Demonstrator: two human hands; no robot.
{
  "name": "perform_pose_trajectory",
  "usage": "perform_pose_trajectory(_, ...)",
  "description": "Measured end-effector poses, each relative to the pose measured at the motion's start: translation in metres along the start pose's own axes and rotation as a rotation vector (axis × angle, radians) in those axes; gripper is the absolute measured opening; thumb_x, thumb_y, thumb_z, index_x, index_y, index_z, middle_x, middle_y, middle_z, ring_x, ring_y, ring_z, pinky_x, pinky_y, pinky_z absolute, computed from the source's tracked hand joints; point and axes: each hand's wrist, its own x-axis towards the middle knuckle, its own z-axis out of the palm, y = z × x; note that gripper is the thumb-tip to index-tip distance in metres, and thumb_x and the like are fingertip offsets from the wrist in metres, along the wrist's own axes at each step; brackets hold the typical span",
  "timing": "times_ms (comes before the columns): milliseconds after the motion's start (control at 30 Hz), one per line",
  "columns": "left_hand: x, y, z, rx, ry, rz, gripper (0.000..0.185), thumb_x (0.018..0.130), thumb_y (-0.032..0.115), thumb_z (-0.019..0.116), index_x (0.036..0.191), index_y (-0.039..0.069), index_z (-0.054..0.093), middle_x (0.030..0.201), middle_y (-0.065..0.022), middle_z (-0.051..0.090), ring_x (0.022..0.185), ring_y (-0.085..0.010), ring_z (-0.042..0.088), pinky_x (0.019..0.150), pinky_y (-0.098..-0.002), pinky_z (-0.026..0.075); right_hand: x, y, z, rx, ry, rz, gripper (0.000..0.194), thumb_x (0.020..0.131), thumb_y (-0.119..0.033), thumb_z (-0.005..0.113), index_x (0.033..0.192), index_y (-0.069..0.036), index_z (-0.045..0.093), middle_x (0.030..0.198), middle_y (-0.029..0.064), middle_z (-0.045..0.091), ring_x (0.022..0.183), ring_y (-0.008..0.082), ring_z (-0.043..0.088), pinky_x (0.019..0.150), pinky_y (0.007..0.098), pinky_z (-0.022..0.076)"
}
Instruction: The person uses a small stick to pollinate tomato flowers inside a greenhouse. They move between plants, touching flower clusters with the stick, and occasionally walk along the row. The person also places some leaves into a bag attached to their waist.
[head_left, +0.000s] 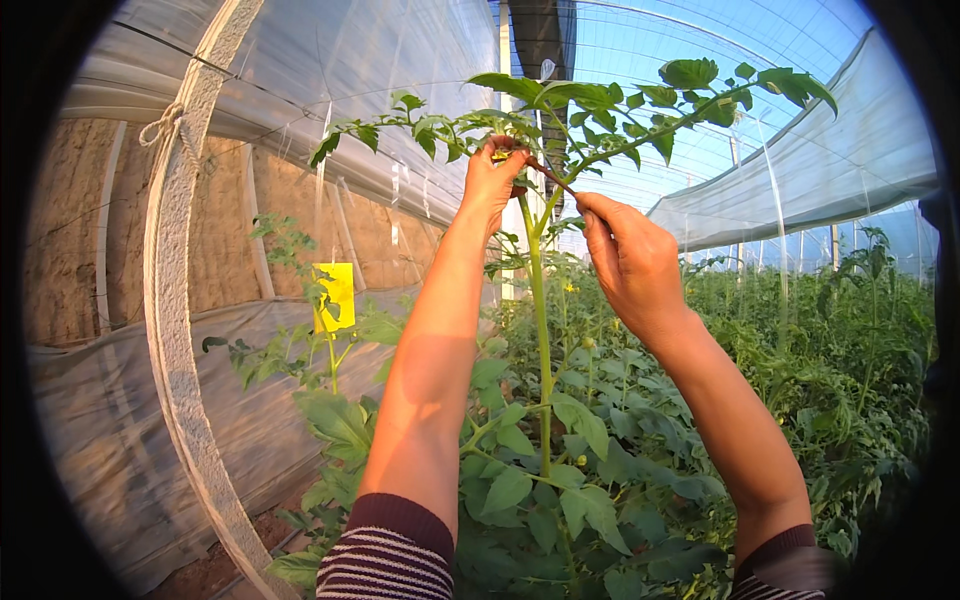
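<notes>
A tall tomato plant stands before me, its thick green stem (538, 315) rising to a spreading leafy top. My left hand (489, 184) is raised to that top, thumb and fingers pinched around a small yellow flower cluster (500, 156), partly hidden by the fingers. Between thumb and fingers, my right hand (634, 259) grips a thin brown stick-like tool (553, 177). It slants up and left, its far end at the left fingertips; what that tip is like cannot be made out. A long leaf branch (637, 141) spreads above my right hand.
A pale, rope-wrapped post (169, 315) curves along the left. Behind it hangs a yellow card (335, 296), near an earthen wall (217, 202) and plastic sheeting (112, 420). Dense tomato plants (810, 360) fill the right. Thin strings (772, 187) hang from above.
</notes>
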Motion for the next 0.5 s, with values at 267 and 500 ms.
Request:
perform_pose_trajectory(267,-0.001,0.002,0.008,0.035,0.036,0.014,0.021,0.083,0.015,0.062,0.1,0.007,0.053,0.09,-0.0037,0.061,0.079,-0.0127,0.054,0.058,-0.0277,0.047,-0.004,0.007,0.001,0.06,0.077,-0.051,0.024,0.08,0.001,0.059,0.104,-0.001,0.057,0.087,0.0158,0.063,0.072,0.0303,0.062,0.061,0.0353,0.0499)
perform_pose_trajectory(500,-0.003,0.004,0.009,0.082,0.051,0.015,0.025,0.081,0.018,0.066,0.1,0.008,0.055,0.089,-0.0022,0.06,0.079,-0.0133,0.055,0.059,-0.029,0.047,-0.003,0.005,0.001,0.083,0.047,-0.046,0.023,0.081,0.0,0.058,0.104,-0.001,0.057,0.088,0.0162,0.063,0.073,0.0303,0.062,0.061,0.0351,0.0499)
